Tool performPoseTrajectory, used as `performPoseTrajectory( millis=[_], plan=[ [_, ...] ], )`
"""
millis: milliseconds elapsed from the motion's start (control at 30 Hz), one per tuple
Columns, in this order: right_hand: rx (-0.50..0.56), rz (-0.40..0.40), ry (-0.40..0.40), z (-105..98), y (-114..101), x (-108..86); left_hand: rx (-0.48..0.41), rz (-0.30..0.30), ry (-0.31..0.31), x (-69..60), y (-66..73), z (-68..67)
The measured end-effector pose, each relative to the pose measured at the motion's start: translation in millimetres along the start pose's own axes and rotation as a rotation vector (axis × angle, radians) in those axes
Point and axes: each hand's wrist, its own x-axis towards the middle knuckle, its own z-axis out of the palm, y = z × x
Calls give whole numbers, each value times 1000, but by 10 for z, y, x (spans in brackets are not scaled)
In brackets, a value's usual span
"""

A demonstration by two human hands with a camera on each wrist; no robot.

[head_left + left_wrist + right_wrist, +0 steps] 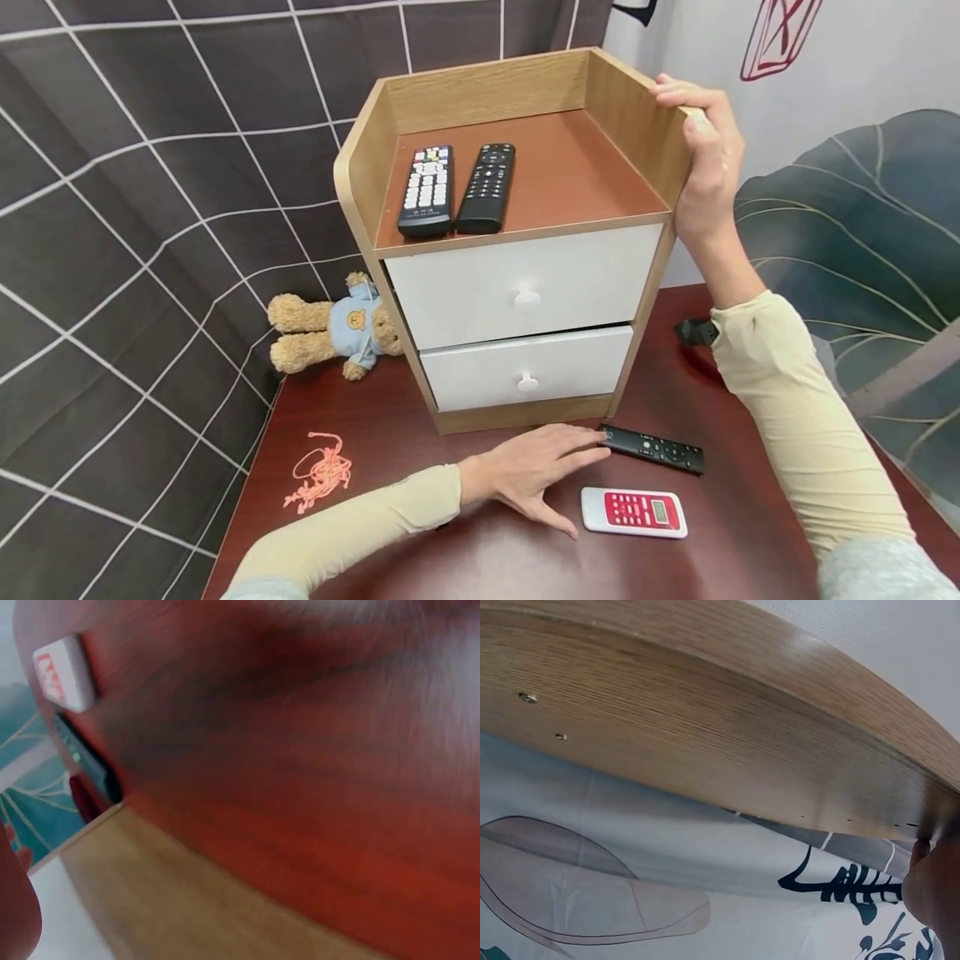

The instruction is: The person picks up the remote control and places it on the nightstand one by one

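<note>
A small wooden cabinet [626,125] with two white drawers stands on the table. My right hand [708,158] grips the top of its right side panel, fingers bent over the edge; in the right wrist view the panel [705,727] fills the upper part. Spread and straight, my left hand [536,471] is low in front of the lower drawer [480,371]. Its fingertips reach the left end of a black remote control [652,448]; whether they touch it, I cannot tell. Nearer me lies a white remote control [633,512] with a red face and a small screen.
Two more black remotes, one with white buttons [427,192] and one with dark buttons [487,187], lie on the cabinet top. A teddy bear [352,325] lies at its left. Pink cord [324,475] is on the table's left. A dark object [696,332] sits behind my right forearm.
</note>
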Motion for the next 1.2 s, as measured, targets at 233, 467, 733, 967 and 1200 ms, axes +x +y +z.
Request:
performPoseTrajectory(
  millis=[233, 467, 733, 967, 1200],
  plan=[
    [15, -5, 9, -11, -4, 5, -29, -101, -116, 6, 118, 262],
    [7, -7, 9, 12, -16, 19, -76, -249, -169, 72, 167, 378],
    [-5, -9, 12, 19, -24, 11, -102, -294, -256, 139, 272, 434],
    [-9, -12, 9, 23, -13, 7, -17, -342, -265, 179, 331, 513],
    [-7, -13, 14, 12, -7, 2, 89, -353, -230, 217, 383, 561]
  ],
)
